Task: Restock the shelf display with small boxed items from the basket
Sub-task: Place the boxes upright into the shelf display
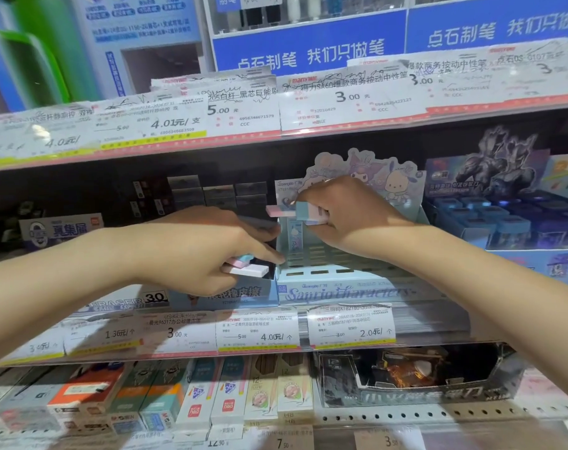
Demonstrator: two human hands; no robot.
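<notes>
Small pastel boxes (pixel 303 213), pink, white and blue, sit mid-frame, pinched in the right hand (pixel 351 216) above the pale blue display tray (pixel 338 271). One box (pixel 295 237) stands upright in the tray's left slot. Left hand (pixel 208 248), lower centre-left, grips further boxes (pixel 245 267) beside the tray. Price tags (pixel 260 332) line the shelf edge below.

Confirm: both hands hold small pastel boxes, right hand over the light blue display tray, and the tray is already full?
Not full. The head view shows the light blue display tray mostly empty slots, one box standing inside. Left hand and right hand do hold small pastel boxes.
</notes>
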